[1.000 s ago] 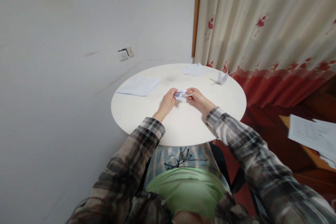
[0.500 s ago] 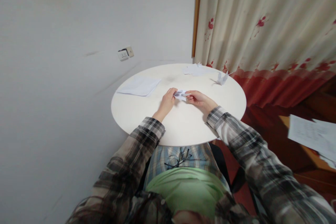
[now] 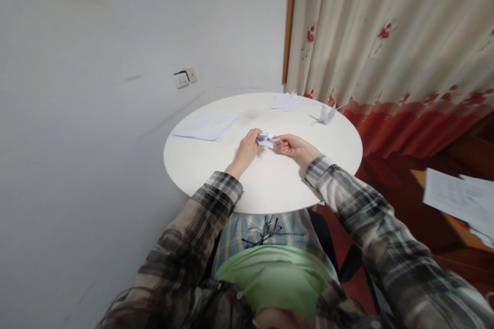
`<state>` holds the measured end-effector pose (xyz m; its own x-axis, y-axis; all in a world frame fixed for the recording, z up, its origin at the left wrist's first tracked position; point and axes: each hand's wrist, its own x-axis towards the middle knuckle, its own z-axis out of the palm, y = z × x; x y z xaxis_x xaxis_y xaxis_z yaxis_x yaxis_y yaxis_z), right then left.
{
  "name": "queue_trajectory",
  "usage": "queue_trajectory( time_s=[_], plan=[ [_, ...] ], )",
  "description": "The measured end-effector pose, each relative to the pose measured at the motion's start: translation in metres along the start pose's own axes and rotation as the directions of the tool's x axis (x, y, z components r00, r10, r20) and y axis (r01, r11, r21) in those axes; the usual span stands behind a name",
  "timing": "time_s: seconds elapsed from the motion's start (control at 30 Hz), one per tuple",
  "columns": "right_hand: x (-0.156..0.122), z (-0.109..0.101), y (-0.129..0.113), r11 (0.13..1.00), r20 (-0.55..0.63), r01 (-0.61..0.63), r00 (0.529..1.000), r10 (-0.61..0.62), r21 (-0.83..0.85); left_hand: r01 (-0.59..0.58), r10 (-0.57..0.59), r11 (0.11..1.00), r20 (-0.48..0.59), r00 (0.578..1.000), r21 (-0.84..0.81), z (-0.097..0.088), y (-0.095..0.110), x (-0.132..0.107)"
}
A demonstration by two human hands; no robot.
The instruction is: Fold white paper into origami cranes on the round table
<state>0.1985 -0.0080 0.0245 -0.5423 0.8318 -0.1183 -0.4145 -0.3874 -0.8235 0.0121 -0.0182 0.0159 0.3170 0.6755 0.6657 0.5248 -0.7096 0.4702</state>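
Note:
Between my two hands is a small piece of folded white paper (image 3: 266, 140), held just above the round white table (image 3: 270, 190). My left hand (image 3: 248, 147) grips its left end, with the thumb and fingers closed on it. At the other end, my right hand (image 3: 290, 145) pinches the paper between thumb and fingertips, the other fingers curled. Several layers seem to show in the folds, but the exact shape is too small to make out. Partly, the fingers cover both ends.
A stack of white paper sheets (image 3: 206, 126) lies at the table's left. Loose paper pieces (image 3: 287, 102) rest at the far edge, and a folded paper crane (image 3: 327, 114) stands at the right. Printed sheets (image 3: 459, 198) lie on a wooden surface beyond, near the curtain (image 3: 386, 61).
Both hands stay almost in place on the folded paper. The right hand's fingers have shifted very slightly at their end of it.

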Motion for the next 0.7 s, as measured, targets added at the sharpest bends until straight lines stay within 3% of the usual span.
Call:
queue_trajectory(
  time_s=[0.1, 0.23, 0.57, 0.7],
  plan=[
    [0.0, 0.0001, -0.0002, 0.991, -0.048, -0.122, 0.991, 0.125, 0.047, 0.004, -0.004, 0.999, 0.005, 1.0, -0.048, 0.001, 0.0008, -0.001],
    [0.0015, -0.0014, 0.0003, 0.977, -0.105, -0.177, 0.976, 0.19, 0.118, -0.025, 0.027, 0.991, 0.01, 1.0, -0.13, 0.0023, 0.0035, -0.0026],
    [0.0021, -0.0041, -0.0024, 0.944, -0.056, -0.214, 0.97, 0.235, 0.251, -0.044, 0.044, 0.99, -0.006, 0.999, -0.136, 0.0026, 0.0062, -0.0012],
    [0.0, 0.0008, -0.0038, 0.958, -0.076, -0.15, 0.982, 0.174, 0.245, 0.003, -0.003, 0.995, -0.002, 1.0, -0.096, 0.0018, 0.0036, 0.0001]
  ],
)
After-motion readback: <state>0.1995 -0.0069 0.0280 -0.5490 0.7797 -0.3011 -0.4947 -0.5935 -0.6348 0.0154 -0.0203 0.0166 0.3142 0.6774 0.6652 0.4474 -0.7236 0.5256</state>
